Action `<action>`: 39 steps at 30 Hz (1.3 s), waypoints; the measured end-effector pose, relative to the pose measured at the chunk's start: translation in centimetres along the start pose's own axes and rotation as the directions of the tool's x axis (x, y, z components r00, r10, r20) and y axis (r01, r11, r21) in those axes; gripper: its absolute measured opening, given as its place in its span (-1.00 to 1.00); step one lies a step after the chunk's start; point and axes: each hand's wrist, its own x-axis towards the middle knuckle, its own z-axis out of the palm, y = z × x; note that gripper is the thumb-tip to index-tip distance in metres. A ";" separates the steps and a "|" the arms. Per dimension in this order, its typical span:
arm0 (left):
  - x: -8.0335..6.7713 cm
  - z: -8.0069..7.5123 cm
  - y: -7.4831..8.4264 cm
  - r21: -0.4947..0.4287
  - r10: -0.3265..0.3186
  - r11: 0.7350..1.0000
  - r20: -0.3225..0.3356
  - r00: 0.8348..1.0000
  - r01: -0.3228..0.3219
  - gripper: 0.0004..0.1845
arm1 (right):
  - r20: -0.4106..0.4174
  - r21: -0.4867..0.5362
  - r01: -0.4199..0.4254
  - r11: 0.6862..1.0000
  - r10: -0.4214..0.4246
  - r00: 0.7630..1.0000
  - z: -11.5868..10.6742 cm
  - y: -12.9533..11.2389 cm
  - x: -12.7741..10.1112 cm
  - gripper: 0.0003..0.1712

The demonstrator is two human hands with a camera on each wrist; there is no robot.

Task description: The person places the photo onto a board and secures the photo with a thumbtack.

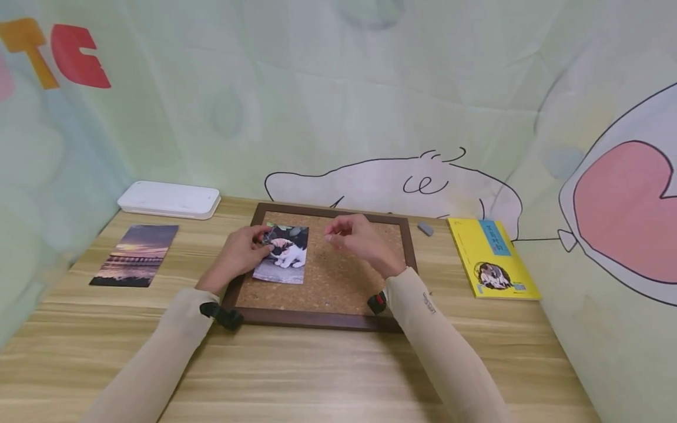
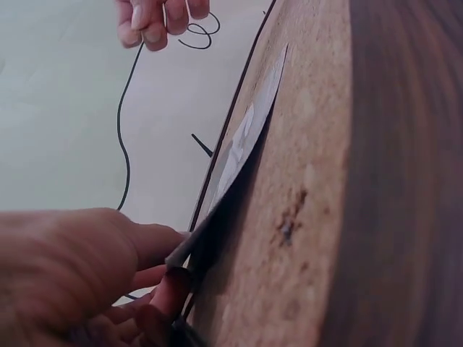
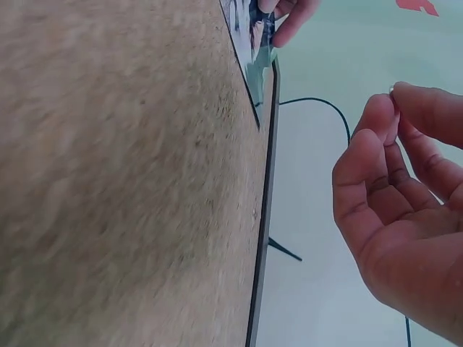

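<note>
the left hand (image 1: pixel 244 251) pinches the cat photo (image 1: pixel 282 254) against the cork board (image 1: pixel 338 276) while the right hand (image 1: pixel 355 236), beside it, seemingly pinches a small pin, likely needing pressing through the photo's top next.

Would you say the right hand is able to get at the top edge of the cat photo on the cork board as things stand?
Probably yes. The right hand hovers over the cork board just beside the cat photo, with bare cork between them. The left hand holds the photo's upper left corner, leaving the rest of the top edge free.
</note>
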 end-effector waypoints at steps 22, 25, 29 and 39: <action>0.2 0.8 0.0 0.083 0.074 0.994 -0.028 0.997 -0.071 -0.55 | 0.063 -0.067 -0.057 0.996 0.061 0.996 2.9 -0.4 5.2 -0.88; 0.1 0.8 0.0 0.086 0.063 0.994 -0.025 0.998 -0.061 -0.55 | 0.064 -0.094 -0.046 0.994 0.052 0.997 3.3 -0.4 6.0 -0.87; 0.0 0.8 -0.1 0.092 0.048 0.995 -0.018 0.999 -0.046 -0.54 | 0.073 -0.114 -0.039 0.993 0.048 0.996 3.8 -0.2 6.9 -0.86; -0.2 0.8 -0.2 0.100 0.017 0.995 0.000 1.000 -0.017 -0.52 | 0.112 -0.189 -0.038 0.981 0.060 0.992 5.1 -0.1 8.5 -0.90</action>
